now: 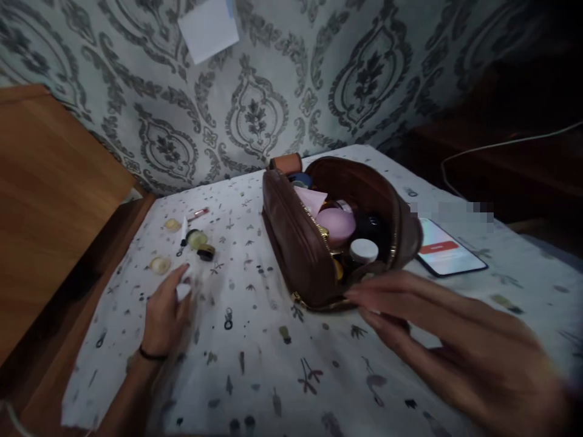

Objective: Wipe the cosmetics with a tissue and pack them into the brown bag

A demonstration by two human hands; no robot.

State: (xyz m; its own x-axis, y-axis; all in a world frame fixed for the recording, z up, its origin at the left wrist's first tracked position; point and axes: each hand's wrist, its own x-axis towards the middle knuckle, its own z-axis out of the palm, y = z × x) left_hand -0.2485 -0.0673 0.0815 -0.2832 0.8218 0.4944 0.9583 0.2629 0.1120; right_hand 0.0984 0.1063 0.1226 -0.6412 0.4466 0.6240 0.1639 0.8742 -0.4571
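A brown cosmetic bag (296, 243) stands unzipped on the patterned cloth. Inside it I see a pink rounded item (336, 226), a white lid (363, 250), a pink sheet (310, 199) and dark items that are hard to make out. My right hand (455, 346) pinches the bag's near edge beside the zipper. Over on the left, my left hand (164, 312) has its fingers closed around a small white item (183, 292), blurred and partly covered. Just beyond it lie a dark-lidded jar (206, 252), a yellowish round container (197, 238) and a white tube (184, 229).
Two cream-coloured round pieces (160, 265) and a small pink tube (199, 213) lie at the left. A lit phone (450, 249) rests right of the bag. Wooden furniture (59, 206) borders the left side, and a patterned wall (255, 109) rises behind.
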